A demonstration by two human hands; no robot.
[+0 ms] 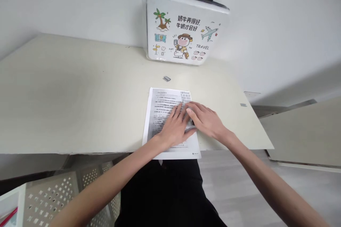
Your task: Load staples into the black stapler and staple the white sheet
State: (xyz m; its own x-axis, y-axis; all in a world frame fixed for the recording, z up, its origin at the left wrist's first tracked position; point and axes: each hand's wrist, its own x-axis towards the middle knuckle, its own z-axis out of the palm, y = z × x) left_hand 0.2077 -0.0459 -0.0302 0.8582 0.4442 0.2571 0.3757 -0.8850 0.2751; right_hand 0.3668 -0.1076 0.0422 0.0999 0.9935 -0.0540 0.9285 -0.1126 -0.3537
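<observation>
A printed sheet of paper (157, 113) lies near the front of the table, its lower edge reaching a little past the table's edge. Flat on the sheet rests my left hand (174, 126), its fingers spread and pointing away from me. My right hand (206, 118) is at the sheet's right edge, its fingers bent and drawn together, touching or just over the left fingertips. A small dark patch shows under the right thumb; whether it is print or an object I cannot tell. What the right fingers hold, if anything, is hidden.
A white cartoon-printed case (170, 25) with a black handle stands at the back, against the wall. A small grey piece (167, 78) lies between case and sheet, and another grey piece (243, 105) near the right edge of the table (66, 95). A perforated panel (53, 198) is below left.
</observation>
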